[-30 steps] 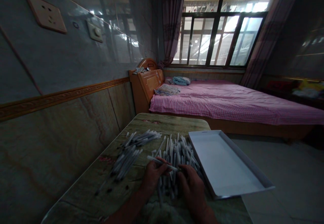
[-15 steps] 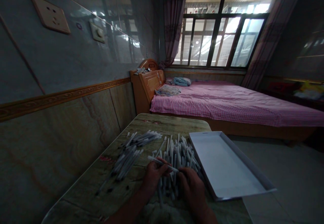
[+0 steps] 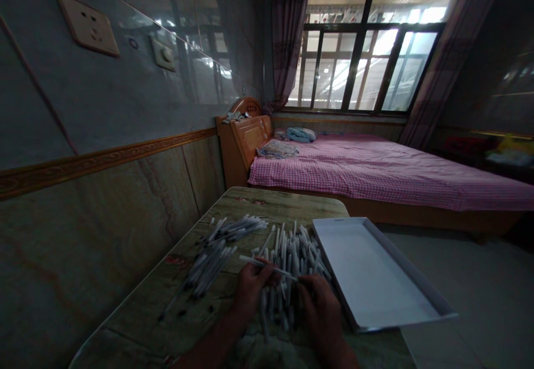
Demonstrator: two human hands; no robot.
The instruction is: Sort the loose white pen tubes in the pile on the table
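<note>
A heap of thin white pens (image 3: 292,252) lies on the table in front of me. My left hand (image 3: 250,288) is closed in a pinch on one white pen (image 3: 267,266) held crosswise just above the heap. My right hand (image 3: 321,310) is curled at the pen's other end, fingers down in the heap. A second, darker pile of pens (image 3: 214,257) lies to the left, nearer the wall.
A shallow white tray (image 3: 411,280) sits at the table's right and juts past its edge. The wood-patterned table (image 3: 267,202) stands against a tiled wall on the left. A bed with a pink checked cover (image 3: 375,168) lies beyond, under a barred window.
Both hands stay at the heap with the pen between them; the pen has tipped and lifted slightly. The view has shifted a little.
</note>
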